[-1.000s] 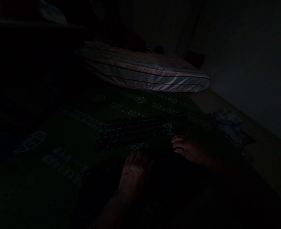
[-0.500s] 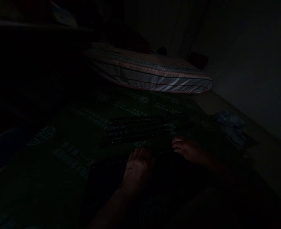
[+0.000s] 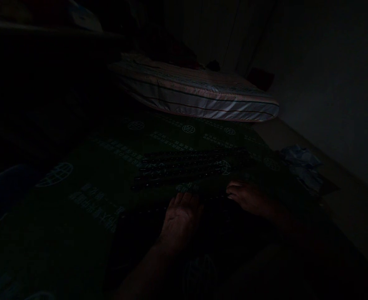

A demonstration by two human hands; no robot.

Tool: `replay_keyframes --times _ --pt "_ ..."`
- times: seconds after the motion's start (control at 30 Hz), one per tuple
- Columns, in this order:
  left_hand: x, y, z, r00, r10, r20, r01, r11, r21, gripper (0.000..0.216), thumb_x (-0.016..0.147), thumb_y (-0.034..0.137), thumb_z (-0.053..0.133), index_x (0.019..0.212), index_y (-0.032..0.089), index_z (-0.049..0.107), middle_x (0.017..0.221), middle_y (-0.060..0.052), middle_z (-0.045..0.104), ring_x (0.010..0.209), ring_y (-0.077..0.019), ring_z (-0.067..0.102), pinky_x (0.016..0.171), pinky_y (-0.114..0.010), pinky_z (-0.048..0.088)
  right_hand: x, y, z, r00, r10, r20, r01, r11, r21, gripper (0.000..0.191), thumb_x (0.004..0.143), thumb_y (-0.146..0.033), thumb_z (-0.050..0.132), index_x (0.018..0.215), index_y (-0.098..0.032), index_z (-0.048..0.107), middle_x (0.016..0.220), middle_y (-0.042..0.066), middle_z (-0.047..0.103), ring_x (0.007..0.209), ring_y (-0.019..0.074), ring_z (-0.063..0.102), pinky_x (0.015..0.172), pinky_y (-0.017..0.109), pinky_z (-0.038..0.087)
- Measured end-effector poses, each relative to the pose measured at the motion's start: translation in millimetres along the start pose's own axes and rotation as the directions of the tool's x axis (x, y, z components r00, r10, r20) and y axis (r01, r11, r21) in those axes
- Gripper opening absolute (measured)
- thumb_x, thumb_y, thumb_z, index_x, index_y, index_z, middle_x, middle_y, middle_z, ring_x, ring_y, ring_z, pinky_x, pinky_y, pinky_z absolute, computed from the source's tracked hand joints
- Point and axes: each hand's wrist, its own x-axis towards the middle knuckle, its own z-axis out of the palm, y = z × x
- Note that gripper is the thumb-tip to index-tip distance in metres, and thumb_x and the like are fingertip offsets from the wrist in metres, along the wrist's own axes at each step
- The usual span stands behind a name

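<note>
The picture is very dark. My left hand lies over a long black strip with a row of pale dots, its fingers together and curled down over the strip's far edge. To the right, my right hand has its thumb and fingers closed at the same strip. What lies beneath the palms is lost in shadow. Just beyond the hands, several similar black dotted strips rest roughly side by side on a green printed board.
A mattress with a striped cover lies across the far end of the green board. Crumpled blue-grey cloth or plastic sits on the floor at right, near a pale wall. A dark blue shape shows at the left edge.
Both hands keep nearly the same place on the dotted strip. The view has shifted very slightly.
</note>
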Motion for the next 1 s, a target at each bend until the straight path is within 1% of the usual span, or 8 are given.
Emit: replay_keyframes --times 0.17,0.33,0.43,0.53,0.77,0.87,1.0 --pt "-0.5 1.3 -2.7 1.0 0.016 -0.005 -0.016 1.0 0.008 0.021 0.09 0.025 0.045 0.097 0.017 0.063 0.094 -0.009 0.065 0.087 -0.0267 0.059 0.077 -0.041 0.048 -0.1 3.3 2.8 0.998 0.02 -0.053 -0.016 0.996 0.092 0.015 0.086 -0.015 0.051 0.083 -0.02 0.064 0.087 0.003 0.063 0.078 0.0142 0.06 0.07 0.025 0.047" --pt "-0.6 -0.1 -0.2 0.999 0.022 -0.025 -0.022 1.0 0.001 0.019 0.089 0.025 0.047 0.095 0.016 0.063 0.093 -0.009 0.065 0.085 -0.0266 0.059 0.075 -0.04 0.048 -0.4 6.2 6.6 0.991 0.055 -0.118 -0.025 0.97 0.243 0.014 0.083 -0.017 0.053 0.08 -0.02 0.067 0.085 0.003 0.066 0.078 0.0143 0.063 0.071 0.026 0.049" --pt "-0.3 -0.4 0.6 0.999 0.026 -0.025 -0.026 1.0 -0.001 0.02 0.09 0.026 0.046 0.094 0.016 0.063 0.092 -0.01 0.064 0.085 -0.0269 0.059 0.076 -0.041 0.048 -1.7 7.4 10.1 0.986 0.073 -0.15 -0.025 0.955 0.296 0.014 0.083 -0.017 0.054 0.078 -0.021 0.067 0.084 0.002 0.066 0.078 0.014 0.063 0.071 0.026 0.05" --pt "0.2 0.2 0.3 0.999 0.024 -0.021 -0.024 1.0 -0.006 0.02 0.09 0.025 0.046 0.095 0.015 0.062 0.094 -0.01 0.065 0.087 -0.0271 0.059 0.078 -0.042 0.048 -3.5 9.3 14.4 0.981 0.08 -0.179 -0.016 0.943 0.333 0.013 0.083 -0.017 0.055 0.08 -0.02 0.067 0.086 0.003 0.066 0.079 0.0143 0.063 0.073 0.026 0.05" --pt "0.5 0.8 -0.4 1.0 0.013 -0.015 -0.013 1.0 -0.01 0.02 0.089 0.026 0.047 0.098 0.016 0.062 0.097 -0.01 0.065 0.088 -0.0274 0.059 0.078 -0.041 0.047 -7.1 14.7 26.4 0.963 0.051 -0.266 0.04 0.944 0.327 0.014 0.086 -0.022 0.053 0.087 -0.021 0.067 0.091 0.004 0.068 0.087 0.0164 0.064 0.078 0.029 0.052" --pt "0.2 0.2 0.8 0.999 0.025 -0.028 -0.024 1.0 0.008 0.02 0.089 0.026 0.047 0.098 0.016 0.062 0.096 -0.009 0.065 0.087 -0.0269 0.059 0.077 -0.04 0.047 -7.8 13.9 28.1 0.951 0.042 -0.306 0.057 0.95 0.307 0.015 0.087 -0.023 0.052 0.088 -0.021 0.067 0.091 0.005 0.068 0.086 0.0166 0.065 0.077 0.029 0.053" --pt "-0.2 -0.2 0.9 0.998 0.036 -0.044 -0.036 0.999 0.02 0.02 0.089 0.025 0.046 0.097 0.016 0.063 0.094 -0.01 0.065 0.085 -0.0265 0.059 0.075 -0.04 0.047 -7.9 12.0 26.5 0.951 0.038 -0.308 0.061 0.95 0.307 0.015 0.086 -0.023 0.053 0.088 -0.022 0.067 0.09 0.004 0.068 0.085 0.0164 0.065 0.075 0.028 0.053"
